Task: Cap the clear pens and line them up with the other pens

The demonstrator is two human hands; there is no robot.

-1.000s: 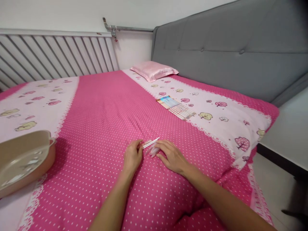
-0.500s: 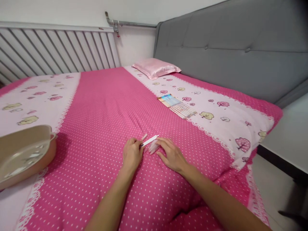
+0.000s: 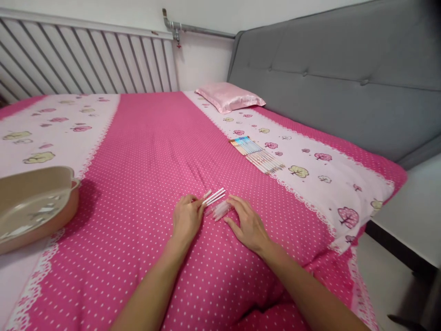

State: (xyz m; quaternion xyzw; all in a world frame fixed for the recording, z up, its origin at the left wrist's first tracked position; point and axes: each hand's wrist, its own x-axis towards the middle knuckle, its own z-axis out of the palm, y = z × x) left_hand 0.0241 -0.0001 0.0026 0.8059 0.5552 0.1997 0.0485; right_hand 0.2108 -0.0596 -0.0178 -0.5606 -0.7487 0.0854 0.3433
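My left hand [image 3: 187,217] is closed around the near ends of several thin white sticks [image 3: 215,196], which fan out slightly to the right; their exact kind I cannot make out. Just right of them, a small bunch of clear, pale tubes [image 3: 221,210] lies on the pink dotted bedspread [image 3: 151,151]. My right hand [image 3: 248,225] rests beside these tubes, thumb and fingers apart, fingertips near their right end. Past the left fingers shows a short pale piece [image 3: 207,193].
Farther off on the bed lies a flat row of slim pens [image 3: 257,154], bluish at one end. A beige basin [image 3: 74,197] with small pieces inside stands at left. A pink pillow [image 3: 230,95] lies by the grey headboard [image 3: 327,64]. A white radiator [image 3: 89,59] lines the wall.
The white sticks, bunched together before, are now spread apart in my left hand. My right hand has barely moved beside the clear tubes. The view has shifted slightly.
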